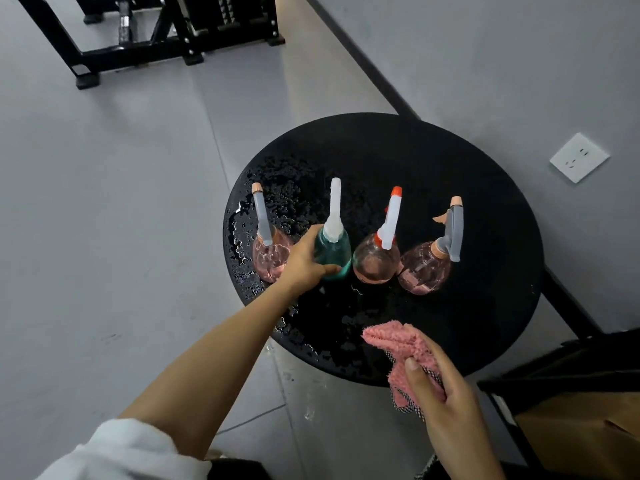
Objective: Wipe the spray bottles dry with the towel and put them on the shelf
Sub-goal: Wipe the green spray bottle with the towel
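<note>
Because the teal bottle and the table look wet, the bottle could slip from my left hand, whose fingers curl round its body, or knock the pink bottle just to its left. It stands upright, second from the left, long axis vertical, head seemingly aimed far. My right hand clutches the towel at the near edge.

1. The round table is black and matt, beaded with glossy water drops on the left.
2. The teal bottle is smooth translucent plastic under a frosted white sprayer.
3. The towel is pink, fluffy cloth.
</note>
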Available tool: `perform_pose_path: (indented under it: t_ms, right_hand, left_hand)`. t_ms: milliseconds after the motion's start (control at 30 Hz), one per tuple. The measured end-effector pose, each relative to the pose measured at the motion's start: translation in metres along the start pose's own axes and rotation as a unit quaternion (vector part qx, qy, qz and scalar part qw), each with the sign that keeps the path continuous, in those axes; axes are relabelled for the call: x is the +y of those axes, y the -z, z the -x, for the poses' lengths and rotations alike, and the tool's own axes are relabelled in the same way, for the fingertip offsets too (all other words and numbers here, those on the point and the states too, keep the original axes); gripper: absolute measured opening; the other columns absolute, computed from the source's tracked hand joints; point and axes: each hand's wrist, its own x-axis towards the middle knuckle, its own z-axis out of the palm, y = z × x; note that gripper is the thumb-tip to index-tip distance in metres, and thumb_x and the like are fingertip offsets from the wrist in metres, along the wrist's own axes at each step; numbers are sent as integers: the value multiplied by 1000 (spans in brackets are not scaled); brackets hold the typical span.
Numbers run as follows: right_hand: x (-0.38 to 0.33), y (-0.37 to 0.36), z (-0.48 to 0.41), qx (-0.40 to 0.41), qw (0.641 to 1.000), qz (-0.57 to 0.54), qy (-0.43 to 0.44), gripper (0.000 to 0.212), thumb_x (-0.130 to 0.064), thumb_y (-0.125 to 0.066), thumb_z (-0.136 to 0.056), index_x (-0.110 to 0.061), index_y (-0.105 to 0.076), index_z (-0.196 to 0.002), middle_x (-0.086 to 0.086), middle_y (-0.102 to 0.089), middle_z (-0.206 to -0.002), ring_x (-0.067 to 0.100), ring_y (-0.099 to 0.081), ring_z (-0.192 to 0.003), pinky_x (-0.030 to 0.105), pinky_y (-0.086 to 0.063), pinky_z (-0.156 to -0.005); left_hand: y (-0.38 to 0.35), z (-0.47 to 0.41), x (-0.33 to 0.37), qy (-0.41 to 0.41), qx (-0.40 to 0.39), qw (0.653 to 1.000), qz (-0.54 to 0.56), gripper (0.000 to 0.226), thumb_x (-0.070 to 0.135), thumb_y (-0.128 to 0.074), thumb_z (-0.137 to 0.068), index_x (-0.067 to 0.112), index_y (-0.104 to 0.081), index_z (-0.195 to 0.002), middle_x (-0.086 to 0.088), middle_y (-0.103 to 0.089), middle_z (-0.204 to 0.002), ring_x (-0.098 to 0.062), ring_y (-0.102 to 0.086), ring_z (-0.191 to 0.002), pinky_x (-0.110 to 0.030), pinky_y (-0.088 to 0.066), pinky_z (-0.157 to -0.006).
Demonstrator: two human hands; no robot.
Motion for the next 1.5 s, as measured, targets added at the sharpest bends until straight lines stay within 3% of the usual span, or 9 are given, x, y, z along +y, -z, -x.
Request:
perform_pose_path:
  t_ms: [133,267,567,867,967,1067,1233,1400,1500]
  right_hand:
    - [1,0,2,12,1000,7,7,40,-35,-54,-84,-43,-54,-123,-38,-62,-112,-16,-56,-107,11,-45,-92]
    - [-17,2,5,-2,999,3,40,31,-26,-51,-90,-41,-56,-117,-40,-62,-109,-19,-55,-106,6,-44,-91]
    - [-68,7,19,23,988,0,154,38,-29,-51,-91,-30,-56,-129,-29,-64,-116,-10,-57,-112,2,-40,-86]
    - [-130,-21,43,55,921,93,374,46,-18,-48,-98,-18,-42,-144,-4,-39,-152,4,-30,-142,24,-28,-115]
    - [-123,-34,56,34,914,171,365,52,-20,-46,-100,-21,-32,-150,-7,-26,-159,5,-15,-148,43,-21,-120]
    - [-121,-32,68,31,915,183,358,53,-26,-43,-100,-28,-28,-151,-15,-21,-159,-1,-8,-147,32,-15,-121]
    - [-129,-17,86,19,932,113,343,50,-29,-42,-98,-23,-38,-147,-13,-30,-155,-9,-18,-142,33,-29,-117]
    - [-135,-4,112,-11,915,195,352,56,-39,-46,-95,-27,-35,-149,-21,-26,-156,-7,-17,-143,33,-27,-118]
    - [-132,2,136,4,886,307,346,69,-61,-31,-90,-30,-26,-151,-22,-17,-158,-9,-2,-144,24,-16,-120]
  left_hand:
    - [3,9,1,-15,19,999,42,71,1,-83,-64,17,-50,-125,3,-62,-115,-18,-60,-106,-37,-50,-97]
    - [16,27,16,-28,35,994,103,67,5,-86,-64,19,-54,-121,7,-64,-111,-11,-62,-103,-20,-51,-88]
    - [36,113,85,-53,-15,959,279,58,21,-82,-64,15,-61,-117,-7,-68,-108,-19,-67,-98,-28,-53,-81]
    - [22,192,148,-56,-18,928,368,35,34,-66,-76,25,-66,-110,2,-73,-100,-16,-69,-94,-26,-54,-78]
    - [18,212,164,-38,-11,924,380,36,35,-61,-87,19,-61,-119,6,-72,-110,-8,-67,-103,-21,-51,-81]
    - [18,232,170,-22,-66,915,398,46,44,-46,-92,23,-53,-132,6,-65,-127,-11,-59,-119,-29,-50,-93]
    - [26,257,168,-2,-199,846,496,67,46,-61,-87,20,-39,-145,-5,-53,-141,-26,-52,-128,-44,-47,-98]
    - [19,275,175,-20,-115,879,462,56,50,-39,-92,22,-46,-140,-5,-59,-136,-22,-56,-124,-40,-50,-98]
    - [21,280,179,6,-73,879,472,47,50,-40,-92,22,-59,-124,-2,-71,-117,-16,-68,-105,-29,-57,-79]
